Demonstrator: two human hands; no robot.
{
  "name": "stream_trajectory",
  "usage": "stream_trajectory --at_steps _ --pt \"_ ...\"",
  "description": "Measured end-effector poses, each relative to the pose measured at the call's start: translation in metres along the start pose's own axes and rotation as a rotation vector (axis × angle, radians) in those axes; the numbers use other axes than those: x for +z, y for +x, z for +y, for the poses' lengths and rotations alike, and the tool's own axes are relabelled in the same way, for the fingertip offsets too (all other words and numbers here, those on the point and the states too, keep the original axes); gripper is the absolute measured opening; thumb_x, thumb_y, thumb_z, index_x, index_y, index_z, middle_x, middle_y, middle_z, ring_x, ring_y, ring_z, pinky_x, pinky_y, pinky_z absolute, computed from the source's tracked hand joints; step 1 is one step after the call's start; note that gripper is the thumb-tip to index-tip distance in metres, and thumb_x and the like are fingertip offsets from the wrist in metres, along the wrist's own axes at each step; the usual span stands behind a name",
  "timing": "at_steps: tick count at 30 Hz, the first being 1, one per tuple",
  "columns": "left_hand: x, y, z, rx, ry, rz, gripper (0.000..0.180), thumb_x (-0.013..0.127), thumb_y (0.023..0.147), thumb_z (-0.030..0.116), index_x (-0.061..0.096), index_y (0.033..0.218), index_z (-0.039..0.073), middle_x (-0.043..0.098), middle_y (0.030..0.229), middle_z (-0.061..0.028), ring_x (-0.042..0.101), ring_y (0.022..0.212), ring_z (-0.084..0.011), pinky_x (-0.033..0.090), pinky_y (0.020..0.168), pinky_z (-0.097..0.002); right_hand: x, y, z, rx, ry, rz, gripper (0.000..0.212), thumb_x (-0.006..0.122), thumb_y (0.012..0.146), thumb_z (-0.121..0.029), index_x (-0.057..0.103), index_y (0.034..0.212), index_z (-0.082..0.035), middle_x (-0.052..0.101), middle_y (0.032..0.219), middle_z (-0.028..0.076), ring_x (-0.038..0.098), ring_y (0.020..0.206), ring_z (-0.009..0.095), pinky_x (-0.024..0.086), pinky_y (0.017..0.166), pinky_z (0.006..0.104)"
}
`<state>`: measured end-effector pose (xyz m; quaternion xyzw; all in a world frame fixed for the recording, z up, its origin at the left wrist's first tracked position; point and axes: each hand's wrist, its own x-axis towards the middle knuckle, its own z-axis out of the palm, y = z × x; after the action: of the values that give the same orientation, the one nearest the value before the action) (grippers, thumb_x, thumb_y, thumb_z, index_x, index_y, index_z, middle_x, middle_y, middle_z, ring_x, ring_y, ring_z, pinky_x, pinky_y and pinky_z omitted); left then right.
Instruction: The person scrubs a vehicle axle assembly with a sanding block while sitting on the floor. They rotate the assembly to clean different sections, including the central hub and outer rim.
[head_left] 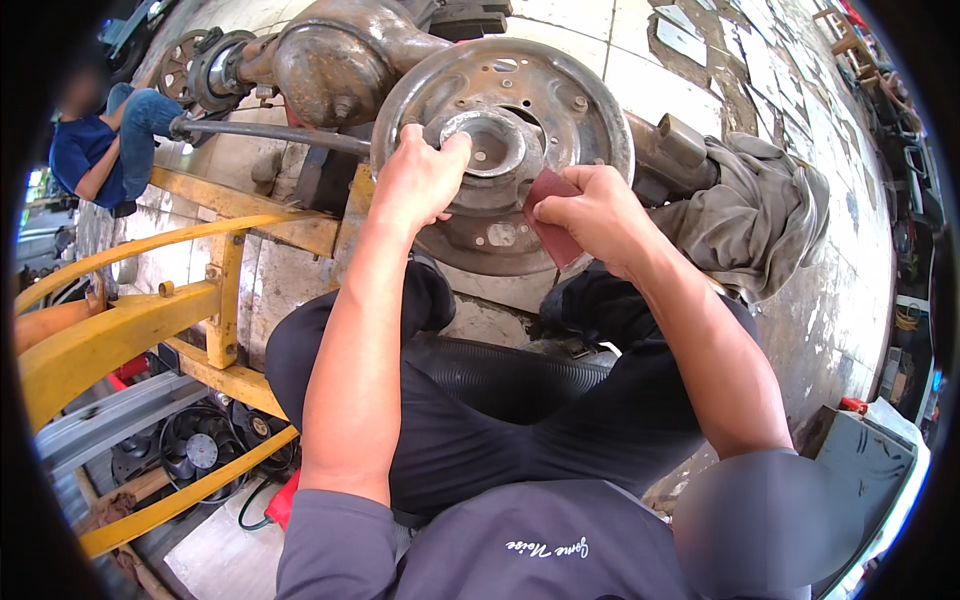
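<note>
A round, rust-stained metal brake backing plate [580, 75] faces me, with a raised hub ring [512, 150] at its middle. My left hand [418, 180] grips the left side of the hub ring, thumb on the rim and fingers curled behind it. In my right hand [597, 215] is a folded piece of reddish-brown sandpaper [550, 215], pinched between thumb and fingers just right of the hub ring. Behind the plate lies a rusty axle housing [335, 60]. A long metal shaft [270, 132] runs leftward from beside the plate.
A grey-brown cloth [745, 215] drapes over the axle's right end. Yellow metal framework [130, 335] stands at left, with a black fan [200, 450] beneath it. A person in blue [95, 150] sits at far left. Broken tiles [680, 40] lie at upper right.
</note>
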<state>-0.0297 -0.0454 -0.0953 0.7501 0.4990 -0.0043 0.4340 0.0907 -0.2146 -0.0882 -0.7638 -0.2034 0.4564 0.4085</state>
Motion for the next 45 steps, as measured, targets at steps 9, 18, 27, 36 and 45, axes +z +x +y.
stream_trajectory --at_steps 9,18,27,36,45 --pt "0.002 -0.003 -0.001 0.043 -0.023 0.021 0.077 0.056 0.091 0.045 0.042 0.136 -0.017 0.070 0.096 -0.0310 0.074 0.069 -0.0317 0.060 0.059 -0.0387 -0.009 0.002 0.006 -0.078 -0.100 -0.063 0.022 0.066 0.084 -0.011 0.072 0.097 0.006 0.072 0.078 0.011 0.068 0.068 0.017 0.054 0.064 0.0314" --pt "-0.016 -0.015 0.011 0.126 0.531 0.127 0.080 0.063 0.084 0.049 0.054 0.136 -0.011 0.063 0.127 -0.0335 0.069 0.111 -0.0381 0.056 0.096 -0.0451 -0.040 0.015 0.004 -0.326 0.141 0.340 0.028 0.066 0.085 -0.014 0.071 0.104 0.006 0.073 0.086 0.012 0.067 0.075 0.015 0.054 0.069 0.0315" --pt "-0.011 0.008 0.008 0.719 0.660 0.084 0.085 0.066 0.078 0.011 0.039 0.157 0.017 0.038 0.160 -0.0185 0.033 0.151 -0.0334 0.028 0.124 -0.0481 -0.044 0.003 -0.017 -0.375 0.102 0.405 0.025 0.064 0.086 -0.013 0.072 0.104 0.002 0.074 0.081 0.013 0.069 0.069 0.017 0.055 0.065 0.0336" --pt "-0.019 0.037 0.072 0.589 0.970 -0.391 0.069 0.078 0.077 0.019 0.059 0.143 0.017 0.061 0.127 -0.0178 0.056 0.127 -0.0347 0.044 0.108 -0.0420 -0.048 -0.003 -0.014 -0.455 -0.216 0.501 0.027 0.065 0.089 -0.016 0.074 0.112 -0.006 0.076 0.105 0.017 0.072 0.101 0.035 0.055 0.091 0.0404" --pt "-0.066 0.011 0.008 0.559 0.074 -0.286 0.057 0.080 0.079 0.002 0.052 0.130 -0.001 0.063 0.118 -0.0104 0.059 0.111 -0.0171 0.049 0.098 -0.0335 -0.050 0.000 -0.014 -0.560 -0.029 0.417 0.026 0.071 0.095 -0.016 0.072 0.115 0.000 0.076 0.097 0.013 0.068 0.085 0.017 0.054 0.082 0.0327"
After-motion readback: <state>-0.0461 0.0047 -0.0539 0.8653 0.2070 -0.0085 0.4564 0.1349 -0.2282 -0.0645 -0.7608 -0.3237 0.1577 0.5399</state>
